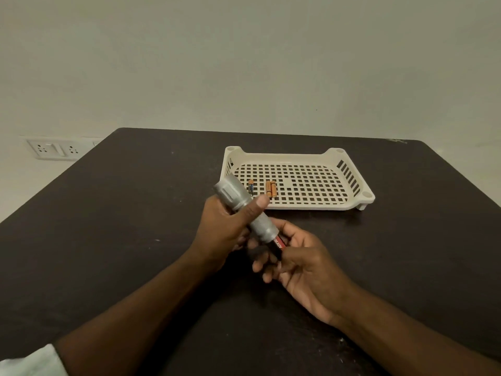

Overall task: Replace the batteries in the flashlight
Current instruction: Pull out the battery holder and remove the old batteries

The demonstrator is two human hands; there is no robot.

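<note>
My left hand (225, 226) grips a grey metal flashlight (244, 207) around its body, head pointing up and away to the left. From its open tail end sticks a red and black battery part (278, 244) with white lettering. My right hand (295, 259) holds that part between fingers and thumb; its lower end is hidden in the fingers. In the cream perforated tray (352, 204) lie two orange batteries (271, 189) side by side and a darker battery (250, 185) partly hidden behind the flashlight head.
A dark table (135, 240) fills the lower view, with the tray at its far middle right. A white wall socket plate (54, 149) sits on the wall at the left, beyond the table edge.
</note>
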